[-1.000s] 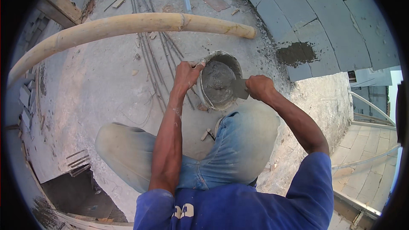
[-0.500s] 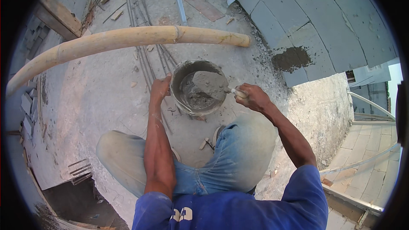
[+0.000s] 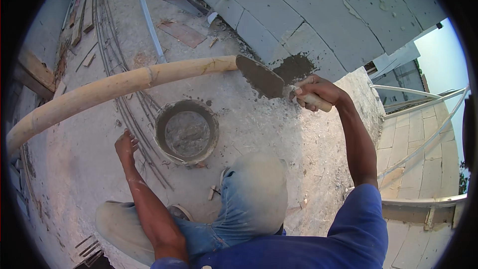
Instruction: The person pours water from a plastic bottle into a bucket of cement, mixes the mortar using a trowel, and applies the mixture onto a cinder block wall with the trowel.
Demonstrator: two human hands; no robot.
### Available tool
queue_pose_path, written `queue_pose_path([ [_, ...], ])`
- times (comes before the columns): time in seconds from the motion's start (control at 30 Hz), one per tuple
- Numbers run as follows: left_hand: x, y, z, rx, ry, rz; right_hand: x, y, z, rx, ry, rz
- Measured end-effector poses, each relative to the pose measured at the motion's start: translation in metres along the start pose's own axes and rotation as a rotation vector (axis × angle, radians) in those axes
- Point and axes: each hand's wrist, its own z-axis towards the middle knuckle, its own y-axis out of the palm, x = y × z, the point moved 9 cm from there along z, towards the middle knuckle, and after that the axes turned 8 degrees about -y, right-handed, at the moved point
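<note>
My right hand (image 3: 316, 91) grips the pale handle of a trowel (image 3: 261, 76) whose blade carries grey mortar, raised toward the block wall (image 3: 318, 15). Just beyond the blade, a dark patch of wet mortar (image 3: 295, 66) sits at the wall's base. My left hand (image 3: 125, 144) hangs empty, fingers apart, a short way left of a round pan (image 3: 186, 130) holding mortar on the concrete floor. My knee in dusty jeans (image 3: 254, 189) is bent just below the pan.
A long tan pipe (image 3: 114, 87) curves across the floor behind the pan. Thin steel bars (image 3: 107, 35) run along the floor on the left, with wood scraps (image 3: 35, 69) and a red board (image 3: 183, 33) beyond. A metal railing (image 3: 423, 139) marks the edge at right.
My right hand lifted the loaded trowel out of the pan and up toward the wall. My left hand let go of the pan's rim and drew back to the left.
</note>
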Motion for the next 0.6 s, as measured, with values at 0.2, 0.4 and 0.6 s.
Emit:
queue_pose_path([
  [0.2, -0.004, 0.053, -0.026, -0.205, -0.06, 0.138, -0.097, -0.19, -0.13, 0.922, -0.075, -0.571],
  [0.4, -0.002, 0.067, -0.032, -0.287, 0.071, 0.278, -0.117, -0.078, -0.106, 0.672, 0.062, -0.843],
  [0.6, 0.031, 0.116, -0.056, -0.253, 0.294, 0.385, -0.003, 0.094, 0.012, 0.053, -0.016, -1.312],
])
